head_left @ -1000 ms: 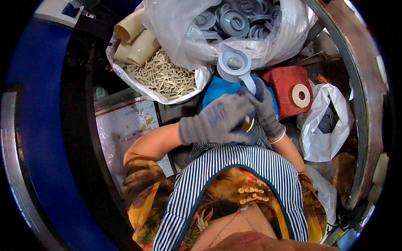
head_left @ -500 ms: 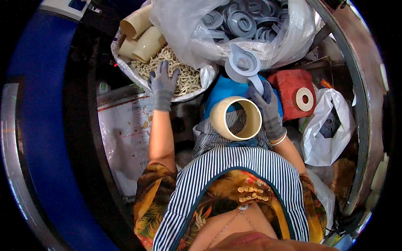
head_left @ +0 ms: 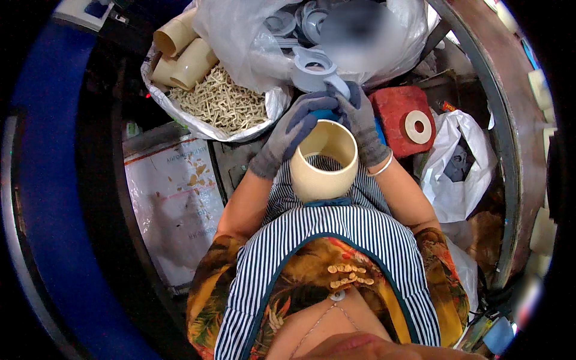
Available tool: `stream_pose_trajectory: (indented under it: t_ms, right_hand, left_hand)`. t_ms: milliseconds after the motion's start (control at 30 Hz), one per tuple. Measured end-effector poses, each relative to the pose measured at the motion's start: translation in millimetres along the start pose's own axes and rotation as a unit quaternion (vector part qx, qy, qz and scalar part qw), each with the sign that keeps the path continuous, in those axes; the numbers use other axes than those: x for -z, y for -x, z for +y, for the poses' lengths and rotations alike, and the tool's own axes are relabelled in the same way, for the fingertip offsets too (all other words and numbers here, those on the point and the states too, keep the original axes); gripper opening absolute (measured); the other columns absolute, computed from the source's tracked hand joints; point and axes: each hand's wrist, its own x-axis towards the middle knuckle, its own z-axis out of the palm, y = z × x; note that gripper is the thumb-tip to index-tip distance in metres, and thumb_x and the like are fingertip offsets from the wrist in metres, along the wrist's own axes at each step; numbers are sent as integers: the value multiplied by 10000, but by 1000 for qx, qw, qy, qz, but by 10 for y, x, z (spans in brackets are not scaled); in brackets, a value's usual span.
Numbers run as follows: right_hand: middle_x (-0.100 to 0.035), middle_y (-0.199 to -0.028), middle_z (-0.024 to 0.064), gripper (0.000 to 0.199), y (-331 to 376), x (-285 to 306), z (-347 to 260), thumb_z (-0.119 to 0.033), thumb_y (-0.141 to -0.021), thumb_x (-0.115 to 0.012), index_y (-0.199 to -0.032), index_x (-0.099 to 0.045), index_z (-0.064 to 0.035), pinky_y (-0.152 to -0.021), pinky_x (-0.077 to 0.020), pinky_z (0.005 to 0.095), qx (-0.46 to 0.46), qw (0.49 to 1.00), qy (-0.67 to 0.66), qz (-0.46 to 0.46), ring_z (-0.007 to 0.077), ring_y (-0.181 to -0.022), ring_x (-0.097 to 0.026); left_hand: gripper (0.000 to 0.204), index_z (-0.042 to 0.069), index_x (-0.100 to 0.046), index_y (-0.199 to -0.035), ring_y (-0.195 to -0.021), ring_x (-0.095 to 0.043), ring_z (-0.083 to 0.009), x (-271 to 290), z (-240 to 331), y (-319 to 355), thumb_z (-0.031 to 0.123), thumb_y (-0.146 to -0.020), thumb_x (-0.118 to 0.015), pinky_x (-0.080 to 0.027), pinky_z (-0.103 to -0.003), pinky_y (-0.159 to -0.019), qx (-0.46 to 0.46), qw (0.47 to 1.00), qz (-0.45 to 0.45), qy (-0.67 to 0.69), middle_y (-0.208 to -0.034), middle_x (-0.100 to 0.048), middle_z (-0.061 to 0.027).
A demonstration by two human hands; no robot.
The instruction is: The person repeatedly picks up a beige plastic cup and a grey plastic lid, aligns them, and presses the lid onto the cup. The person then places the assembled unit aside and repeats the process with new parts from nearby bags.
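Note:
A short, wide cream pipe piece (head_left: 323, 171) stands open end up in front of my striped apron. My left hand (head_left: 287, 137), in a grey glove, comes in from the left with its fingers curled over the pipe's far rim. My right hand (head_left: 361, 125), also gloved, grips the far right side of that rim. The fingertips of both hands meet at the top of the rim. Whether a small part is pinched between them is hidden. A grey plastic fitting (head_left: 314, 63) sits just beyond the hands.
A white bag of several small cream clips (head_left: 223, 105) lies at the upper left, with cream tubes (head_left: 180, 55) behind it. A clear bag of grey rings (head_left: 282, 25) is at the top. At right sit a red block (head_left: 397, 108) with a white ring (head_left: 418, 126) and a white plastic bag (head_left: 459, 174). A printed sack (head_left: 174, 204) lies at left.
My left hand has come back from the bag of small cream clips to the pipe's rim. The pipe piece, first hidden under both hands, now stands uncovered and upright.

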Motion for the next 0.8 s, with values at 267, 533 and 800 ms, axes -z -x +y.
stream_pose_trajectory:
  t_ms: [267, 533, 800]
  right_hand:
    - [-534, -733, -12, 392, 236, 792, -707, -373, -935, -624, -1121, -613, -28, -533, -393, 224, -80, 970, -219, -69, 73, -603, -466]
    - [-457, -671, -71, 318, 323, 569, -562, -379, -948, -607, -1045, -651, -79, -459, -307, 179, -279, 947, -155, -34, 23, -528, -395]
    - [-463, -677, -71, 298, 228, 599, -453, -371, -944, -612, -1038, -653, -91, -489, -336, 203, -252, 957, -132, -55, 44, -549, -407]
  left_hand:
    - [469, 43, -504, -1317, -1173, -567, -244, 1, -301, 101, 253, -913, -620, -459, -381, -991, 39, 987, -34, -152, -1287, -574, -152]
    - [574, 70, -349, -1450, -1286, -474, -246, -60, -897, -116, 449, -1019, -378, -375, -376, -1097, 115, 977, -72, 162, -1420, -464, -150]
    - [666, 59, -301, -1481, -1307, -460, -266, -55, -803, -199, 538, -1018, -294, -380, -405, -1098, 246, 812, -13, 529, -1463, -423, -140]
